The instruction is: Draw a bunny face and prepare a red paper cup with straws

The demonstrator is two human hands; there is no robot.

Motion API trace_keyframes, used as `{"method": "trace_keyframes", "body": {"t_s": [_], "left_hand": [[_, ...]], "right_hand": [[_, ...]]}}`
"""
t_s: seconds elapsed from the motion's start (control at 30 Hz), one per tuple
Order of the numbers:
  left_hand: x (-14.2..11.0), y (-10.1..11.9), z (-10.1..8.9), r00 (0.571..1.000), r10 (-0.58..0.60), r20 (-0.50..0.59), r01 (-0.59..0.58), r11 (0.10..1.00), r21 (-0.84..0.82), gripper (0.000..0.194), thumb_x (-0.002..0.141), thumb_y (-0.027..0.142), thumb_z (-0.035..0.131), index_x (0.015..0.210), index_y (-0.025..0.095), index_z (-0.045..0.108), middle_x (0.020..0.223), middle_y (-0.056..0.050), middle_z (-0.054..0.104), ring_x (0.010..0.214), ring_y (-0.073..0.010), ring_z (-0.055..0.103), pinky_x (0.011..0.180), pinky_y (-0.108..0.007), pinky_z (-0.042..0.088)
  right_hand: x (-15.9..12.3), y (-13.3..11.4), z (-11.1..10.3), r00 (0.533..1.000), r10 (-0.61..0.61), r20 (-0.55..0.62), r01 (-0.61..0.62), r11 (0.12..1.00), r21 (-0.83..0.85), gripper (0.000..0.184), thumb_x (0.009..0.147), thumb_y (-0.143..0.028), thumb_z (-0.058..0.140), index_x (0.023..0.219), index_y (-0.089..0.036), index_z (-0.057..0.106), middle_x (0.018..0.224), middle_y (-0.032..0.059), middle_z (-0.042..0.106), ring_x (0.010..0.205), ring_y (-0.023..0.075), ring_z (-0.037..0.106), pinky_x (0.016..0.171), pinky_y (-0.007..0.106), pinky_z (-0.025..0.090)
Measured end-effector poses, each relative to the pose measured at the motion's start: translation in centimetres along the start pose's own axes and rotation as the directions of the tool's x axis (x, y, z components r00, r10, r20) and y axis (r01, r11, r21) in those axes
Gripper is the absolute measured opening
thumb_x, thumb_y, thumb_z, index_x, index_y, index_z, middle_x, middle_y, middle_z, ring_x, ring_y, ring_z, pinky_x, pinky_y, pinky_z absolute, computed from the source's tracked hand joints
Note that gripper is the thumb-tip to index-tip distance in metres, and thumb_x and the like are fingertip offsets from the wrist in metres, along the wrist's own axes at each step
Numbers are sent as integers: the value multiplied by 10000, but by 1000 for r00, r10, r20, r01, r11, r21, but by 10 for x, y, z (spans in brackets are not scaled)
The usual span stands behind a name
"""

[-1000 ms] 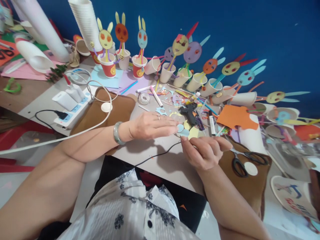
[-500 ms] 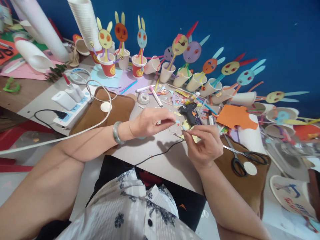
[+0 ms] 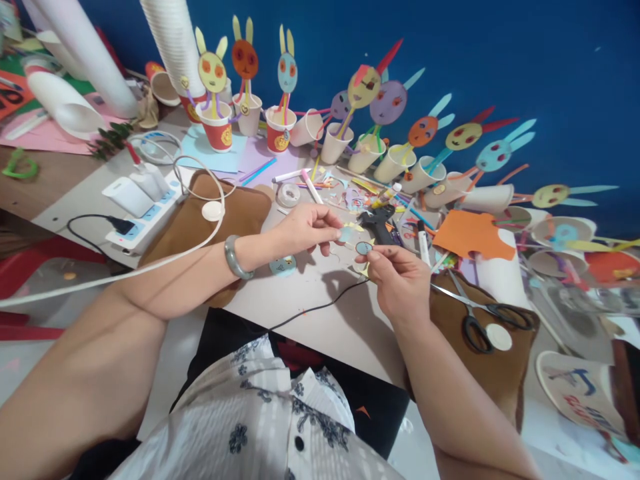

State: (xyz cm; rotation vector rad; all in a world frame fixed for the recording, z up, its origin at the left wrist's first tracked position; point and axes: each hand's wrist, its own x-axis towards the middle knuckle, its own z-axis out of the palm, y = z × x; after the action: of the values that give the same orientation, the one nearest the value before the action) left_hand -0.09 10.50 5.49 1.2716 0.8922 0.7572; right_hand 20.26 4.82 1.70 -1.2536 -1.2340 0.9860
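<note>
Head view, left hand: our left hand [image 3: 311, 230] has thumb and fingertips narrowed on a pale blue paper piece [image 3: 346, 233], raised above the tabletop [image 3: 295, 290].
Right hand: our right hand [image 3: 401, 280] pinches a small blue disc [image 3: 363, 248], dark-rimmed, just beside the left fingertips.
Grip, reason: we judge the disc is held at its edge so that its face is uncovered and turned up to us.
Marked disc: a larger pale blue disc [image 3: 283, 265] with drawn marks lies near the left wrist, partly hidden.
Glue gun: one, black [image 3: 379, 223], lying just beyond the fingers, probably for easy reach; a black cord [image 3: 320, 309] crosses the tabletop.
Scissors: one pair [image 3: 473, 310], blades spread, on the right brown cushion [image 3: 495, 373], apparently parked out of the work.
Cups: a row of paper cups [image 3: 336, 147] against the blue wall [image 3: 320, 33], bearing rabbit-eared figures [image 3: 287, 72], presumably stood there for support.
Edges and room: the near table edge runs below both hands; we find the most room toward it, cord included, while paper scraps [image 3: 356, 199] and pens crowd the far side.
</note>
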Motion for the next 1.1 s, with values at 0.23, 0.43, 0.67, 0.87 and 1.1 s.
{"method": "trace_keyframes", "body": {"t_s": [0.23, 0.43, 0.67, 0.87, 1.1], "left_hand": [[0, -3, 0, 999, -32, 38, 33, 999, -13, 80, 863, 42, 627, 885, 113, 598, 567, 36, 656, 441, -56, 601, 408, -147, 377], [-2, -1, -1, 997, -47, 69, 46, 999, 20, 78, 874, 55, 637, 939, 96, 629, 519, 39, 640, 441, -59, 594, 406, -144, 375], [-2, -1, -2, 995, -45, 89, 46, 999, -3, 146, 825, 33, 670, 951, 97, 634, 556, 44, 656, 455, -52, 604, 421, -145, 367], [0, -4, -3, 995, -33, 99, 32, 999, 6, 161, 823, 62, 702, 964, 93, 630, 590, 43, 665, 466, -41, 605, 433, -139, 377], [3, -3, -3, 987, -135, 84, 131, 990, 45, 95, 859, 25, 638, 903, 105, 613, 701, -2, 722, 448, -43, 614, 390, -149, 353]], "right_hand": [[1, 4, -2, 999, 23, 38, -23, 1000, -13, 237, 808, -434, 769, 846, -206, 718, 756, 29, 767, 453, 65, 378, 451, 239, 289], [2, 8, -3, 999, 37, 33, -38, 999, 4, 260, 791, -440, 788, 824, -196, 705, 734, 22, 754, 451, 55, 362, 455, 235, 294], [2, 6, 0, 1000, -2, 18, 2, 1000, -8, 244, 813, -429, 780, 852, -204, 696, 661, 4, 738, 410, 56, 387, 421, 223, 308], [-4, 5, 2, 972, -233, -21, 225, 956, -187, 142, 851, -342, 744, 895, -214, 701, 740, 12, 766, 485, 102, 573, 456, 239, 436], [0, 3, -7, 806, -564, 182, 569, 652, -501, 103, 864, -191, 693, 924, -253, 750, 836, 14, 794, 591, 136, 683, 565, 279, 560]]}}
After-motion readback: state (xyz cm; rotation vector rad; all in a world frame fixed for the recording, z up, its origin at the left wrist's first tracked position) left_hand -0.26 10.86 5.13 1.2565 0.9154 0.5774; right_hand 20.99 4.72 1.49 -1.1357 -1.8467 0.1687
